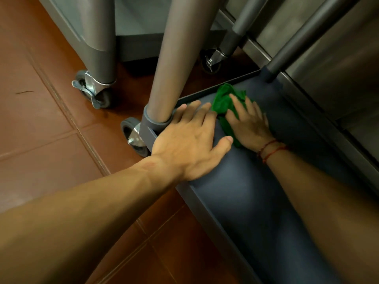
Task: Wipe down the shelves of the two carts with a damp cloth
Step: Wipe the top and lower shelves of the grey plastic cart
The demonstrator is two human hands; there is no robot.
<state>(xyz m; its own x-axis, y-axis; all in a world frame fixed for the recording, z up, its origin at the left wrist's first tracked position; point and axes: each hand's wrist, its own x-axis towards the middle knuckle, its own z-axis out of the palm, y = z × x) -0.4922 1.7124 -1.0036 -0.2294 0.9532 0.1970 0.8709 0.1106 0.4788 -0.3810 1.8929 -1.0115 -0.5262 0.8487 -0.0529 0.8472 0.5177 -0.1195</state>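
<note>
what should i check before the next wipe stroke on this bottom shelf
1. green cloth pinned under the flat fingers of the right hand: ok
2. cloth lying on the bottom shelf: ok
3. left hand braced on the shelf rim beside the post: ok
4. cloth damp enough: cannot tell
5. caster under that corner locked: cannot tell
6. far corner past the cloth already wiped: cannot tell

Green cloth (221, 102) crumpled on dark grey bottom shelf (246, 191) (near far corner); second cart (98, 48) beyond.
</note>
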